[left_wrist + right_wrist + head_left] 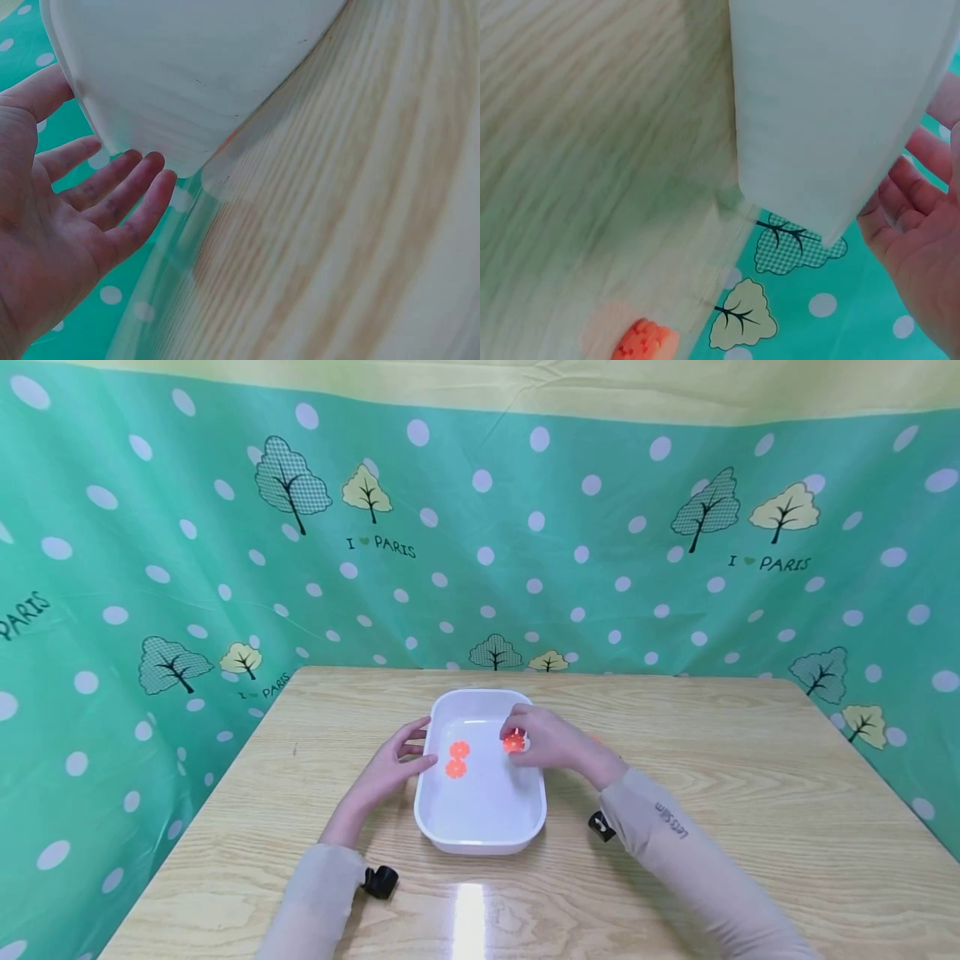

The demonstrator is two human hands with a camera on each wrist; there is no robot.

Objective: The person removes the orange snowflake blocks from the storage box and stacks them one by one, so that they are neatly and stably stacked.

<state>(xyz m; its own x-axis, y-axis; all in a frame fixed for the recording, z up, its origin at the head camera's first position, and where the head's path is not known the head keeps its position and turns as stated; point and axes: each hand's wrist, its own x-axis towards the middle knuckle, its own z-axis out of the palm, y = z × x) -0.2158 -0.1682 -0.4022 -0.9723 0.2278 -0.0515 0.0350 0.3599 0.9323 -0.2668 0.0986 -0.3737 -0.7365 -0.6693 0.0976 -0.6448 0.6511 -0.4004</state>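
A white rectangular tub (480, 810) stands on the wooden table. Two small orange flower-shaped pieces (456, 768) lie on its floor, left of the middle. My right hand (551, 739) reaches over the tub's right rim, its fingers bent around another orange flower-shaped piece (513, 742) inside; in the right wrist view the tub's wall hides the fingertips. At the tub's left side, my left hand (393, 760) rests its thumb and fingers against the rim and wall. The left wrist view shows those fingers (124, 202) loosely spread along the wall.
One more orange piece (646, 342) lies on the table to the right of the tub, mostly covered by the right wrist in the head view. A green dotted curtain (480, 568) hangs behind the table's far edge. Light glares on the near tabletop (420, 918).
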